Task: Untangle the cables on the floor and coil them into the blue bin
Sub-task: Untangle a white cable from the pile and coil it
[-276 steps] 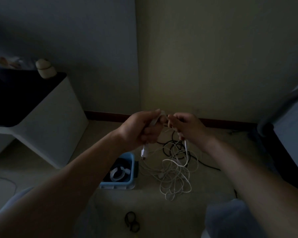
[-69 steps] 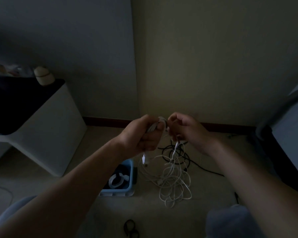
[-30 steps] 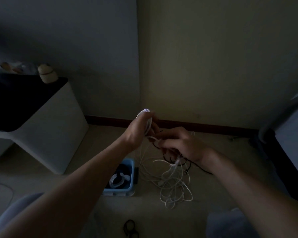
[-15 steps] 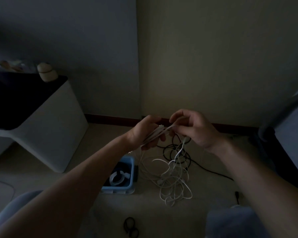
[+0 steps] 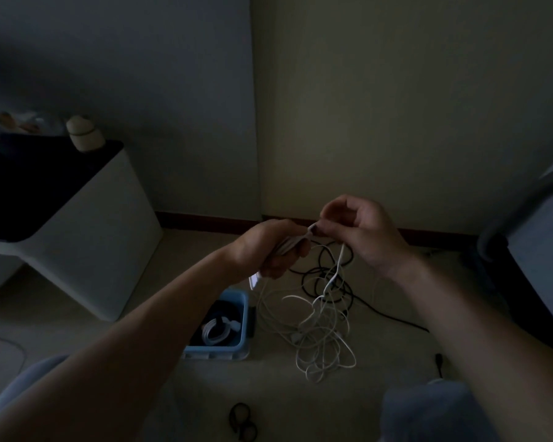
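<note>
**White cable half wound, most of it on the floor**

Nearest, both hands are raised over the floor. The left hand (image 5: 268,250) has its grip closed round a flat bundle of white cable (image 5: 289,245) gathered into loops, with a white connector (image 5: 254,281) hanging below the palm; the right hand (image 5: 364,232) pinches the same cable between thumb and forefinger at the tip of that bundle, its other fingers loosely curled; the two hands almost touch. From the pinch a strand drops to the loose white heap (image 5: 320,333) on the floor, so I judge the step to be coiling, with a good deal left to draw up; the next move calls for feeding slack turn by turn into the left hand, and for freeing any knot in the heap before pulling.

A small black loop (image 5: 243,422) lies on the floor between the knees. Further out, just left of the heap, stands the blue bin (image 5: 216,350) with one finished coil (image 5: 219,330) inside; a dark plug (image 5: 438,362) sits off to the right. Beyond the heap lies a black cable (image 5: 328,277), its loops overlapping the white strands; that crossing looks likeliest to snag. Farther back stands a white cabinet (image 5: 87,237) with a pale figure (image 5: 83,135) on top, then the skirting board (image 5: 205,222); the dim light hides finer detail.
</note>
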Tool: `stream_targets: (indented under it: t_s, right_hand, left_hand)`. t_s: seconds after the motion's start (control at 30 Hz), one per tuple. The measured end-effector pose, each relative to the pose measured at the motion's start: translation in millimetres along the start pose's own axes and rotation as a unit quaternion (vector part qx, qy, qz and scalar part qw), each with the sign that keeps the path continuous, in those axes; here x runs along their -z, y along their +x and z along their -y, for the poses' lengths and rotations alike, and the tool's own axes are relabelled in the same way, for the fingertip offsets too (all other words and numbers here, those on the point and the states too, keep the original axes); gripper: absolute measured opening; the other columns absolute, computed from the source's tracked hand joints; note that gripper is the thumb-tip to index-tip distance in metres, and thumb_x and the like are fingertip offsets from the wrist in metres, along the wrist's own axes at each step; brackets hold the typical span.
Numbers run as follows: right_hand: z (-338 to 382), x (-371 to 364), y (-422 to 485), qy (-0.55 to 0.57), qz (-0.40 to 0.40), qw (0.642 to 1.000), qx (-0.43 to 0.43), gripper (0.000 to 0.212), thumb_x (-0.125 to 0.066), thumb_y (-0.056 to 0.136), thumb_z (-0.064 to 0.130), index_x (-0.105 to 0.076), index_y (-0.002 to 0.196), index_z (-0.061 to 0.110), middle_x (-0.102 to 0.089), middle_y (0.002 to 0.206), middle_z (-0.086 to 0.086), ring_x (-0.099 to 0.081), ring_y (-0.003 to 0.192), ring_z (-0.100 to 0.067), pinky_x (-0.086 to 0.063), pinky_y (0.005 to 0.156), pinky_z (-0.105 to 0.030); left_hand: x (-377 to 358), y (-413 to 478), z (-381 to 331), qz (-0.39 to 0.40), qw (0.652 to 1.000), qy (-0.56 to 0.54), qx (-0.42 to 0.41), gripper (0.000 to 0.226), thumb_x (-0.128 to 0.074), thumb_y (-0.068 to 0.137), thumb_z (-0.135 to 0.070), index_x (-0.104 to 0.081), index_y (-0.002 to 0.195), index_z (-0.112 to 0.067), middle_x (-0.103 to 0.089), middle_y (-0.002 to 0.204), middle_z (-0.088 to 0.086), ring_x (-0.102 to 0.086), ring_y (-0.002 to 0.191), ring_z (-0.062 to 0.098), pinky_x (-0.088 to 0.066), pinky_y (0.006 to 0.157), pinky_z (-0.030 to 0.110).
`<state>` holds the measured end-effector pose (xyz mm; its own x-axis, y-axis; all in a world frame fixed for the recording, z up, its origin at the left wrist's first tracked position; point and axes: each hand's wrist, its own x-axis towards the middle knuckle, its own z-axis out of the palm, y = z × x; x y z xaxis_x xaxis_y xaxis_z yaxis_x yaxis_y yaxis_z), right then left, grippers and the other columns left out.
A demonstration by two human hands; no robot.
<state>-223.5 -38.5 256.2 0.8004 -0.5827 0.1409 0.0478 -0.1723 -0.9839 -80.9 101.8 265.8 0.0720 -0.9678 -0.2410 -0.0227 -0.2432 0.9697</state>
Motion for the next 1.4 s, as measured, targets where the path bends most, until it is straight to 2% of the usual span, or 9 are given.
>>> stream_targets:
  t_s: [0.13, 0.3, 0.5, 0.6, 0.7, 0.8, 0.93, 1.13, 1.4]
  right_hand:
    - [-6.0, -0.7, 0.5, -0.051, 0.005, 0.999, -0.009, 0.01, -0.074, 0.086, 0.017, -0.065, 0.082, 0.018, -0.065, 0.073, 0.002, -0.06, 0.066, -0.007, -0.049, 0.064, -0.023]
    - [-14.2, -8.5, -0.4, 0.037, 0.067, 0.993, -0.087, 0.022, -0.061, 0.094, 0.024, -0.067, 0.073, 0.022, -0.051, 0.065, -0.002, -0.052, 0.056, -0.01, -0.052, 0.077, -0.049]
    - [-26.2, -23.8, -3.3, 0.026, 0.088, 0.991, -0.096, 0.032, -0.05, 0.101, 0.017, -0.066, 0.074, 0.024, -0.048, 0.056, -0.005, -0.047, 0.047, -0.016, -0.039, 0.058, -0.031]
    - [-32.1, -30.7, -5.1, -0.061, 0.106, 0.988, -0.091, 0.022, -0.052, 0.101, 0.013, -0.067, 0.093, 0.026, -0.051, 0.056, 0.004, -0.048, 0.051, -0.013, -0.04, 0.058, -0.031]
    - [-37.0, -36.1, -6.7, -0.154, 0.154, 0.969, -0.113, 0.024, -0.057, 0.096, 0.033, -0.07, 0.097, 0.013, -0.053, 0.057, 0.003, -0.05, 0.055, -0.013, -0.047, 0.067, -0.041]
    - [-31.9, -38.1, -11.0, -0.175, 0.195, 0.96, -0.097, 0.029, -0.06, 0.08, 0.053, -0.068, 0.099, 0.033, -0.059, 0.062, 0.002, -0.056, 0.058, -0.013, -0.05, 0.069, -0.044]
    - [-23.9, -37.9, -11.9, -0.126, 0.224, 0.964, -0.066, 0.036, -0.067, 0.092, 0.029, -0.06, 0.09, 0.065, -0.061, 0.067, 0.002, -0.058, 0.065, -0.015, -0.048, 0.067, -0.033]
    - [-32.5, -37.6, -13.2, -0.17, 0.241, 0.948, -0.117, 0.037, -0.065, 0.094, 0.027, -0.055, 0.124, 0.045, -0.064, 0.072, 0.007, -0.058, 0.059, 0.001, -0.047, 0.064, -0.028]
    - [-26.4, -36.3, -12.0, -0.177, 0.237, 0.946, -0.136, 0.014, -0.062, 0.095, 0.03, -0.068, 0.107, 0.027, -0.058, 0.059, 0.007, -0.055, 0.056, -0.008, -0.044, 0.059, -0.026]
  left_hand:
    - [-0.5, -1.8, -1.8, 0.042, 0.995, -0.094, -0.014, 0.031, -0.043, 0.093, -0.03, -0.052, 0.068, -0.014, -0.028, 0.045, -0.005, -0.02, 0.037, 0.01, -0.016, 0.041, 0.025]
    - [1.9, -0.2, 0.5, 0.073, 0.963, -0.257, -0.026, 0.03, -0.04, 0.091, -0.033, -0.053, 0.066, -0.02, -0.025, 0.043, -0.008, -0.011, 0.037, 0.012, -0.009, 0.043, 0.028]
    - [5.0, 1.3, -0.9, 0.011, 0.922, -0.382, -0.06, 0.027, -0.035, 0.093, -0.031, -0.048, 0.073, -0.019, -0.031, 0.04, -0.009, -0.028, 0.032, 0.006, -0.024, 0.046, 0.023]
    - [7.6, 0.9, -1.9, -0.038, 0.903, -0.421, -0.076, 0.022, -0.036, 0.095, -0.031, -0.045, 0.079, -0.019, -0.036, 0.045, -0.009, -0.032, 0.036, 0.005, -0.027, 0.049, 0.021]
    - [8.9, 0.1, -2.1, -0.086, 0.888, -0.443, -0.086, 0.025, -0.039, 0.096, -0.033, -0.048, 0.078, -0.018, -0.04, 0.053, -0.006, -0.036, 0.043, 0.007, -0.035, 0.051, 0.021]
    - [10.4, 0.6, -1.6, -0.099, 0.891, -0.433, -0.09, 0.033, -0.039, 0.098, -0.04, -0.052, 0.078, -0.017, -0.047, 0.06, -0.004, -0.041, 0.05, 0.01, -0.038, 0.058, 0.025]
    - [10.7, 0.7, -0.3, -0.121, 0.887, -0.438, -0.082, 0.034, -0.039, 0.095, -0.045, -0.053, 0.085, -0.016, -0.052, 0.068, -0.003, -0.046, 0.055, 0.011, -0.034, 0.064, 0.029]
    - [13.2, -0.8, -0.2, -0.172, 0.877, -0.443, -0.079, 0.038, -0.035, 0.095, -0.05, -0.051, 0.085, -0.016, -0.048, 0.076, 0.0, -0.048, 0.064, 0.013, -0.038, 0.068, 0.028]
    - [19.5, 1.2, -4.2, -0.232, 0.852, -0.459, -0.097, 0.04, -0.037, 0.094, -0.05, -0.05, 0.083, -0.014, -0.053, 0.074, 0.004, -0.048, 0.067, 0.015, -0.039, 0.069, 0.028]
